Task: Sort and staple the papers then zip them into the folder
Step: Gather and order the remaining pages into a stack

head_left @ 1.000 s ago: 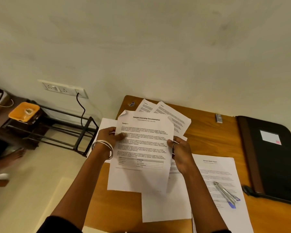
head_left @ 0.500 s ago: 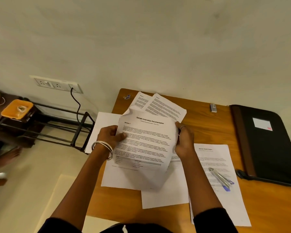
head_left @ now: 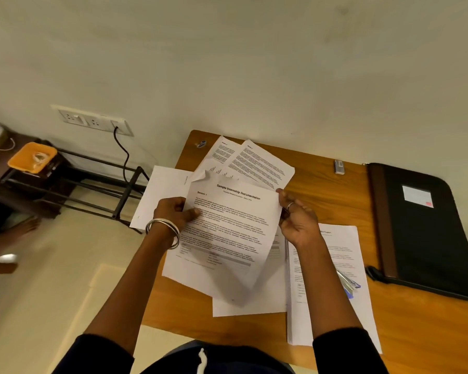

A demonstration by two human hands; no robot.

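Right hand (head_left: 297, 222) has moved from mid right edge up to top right corner of internship sheet (head_left: 227, 233) since a second ago; left hand (head_left: 173, 214) unchanged, thumb pinching left edge. Both grips clamped on the sheet. Read: squaring/checking page, sorting still underway, no stapling yet. Sheet held above table (head_left: 335, 184), over loose pages (head_left: 257, 163); heading points away toward wall, long axis running near-to-far, tilted slightly clockwise. Stapler (head_left: 349, 284) rests on right stack (head_left: 343, 260). Folder (head_left: 427, 233) far right, closed.
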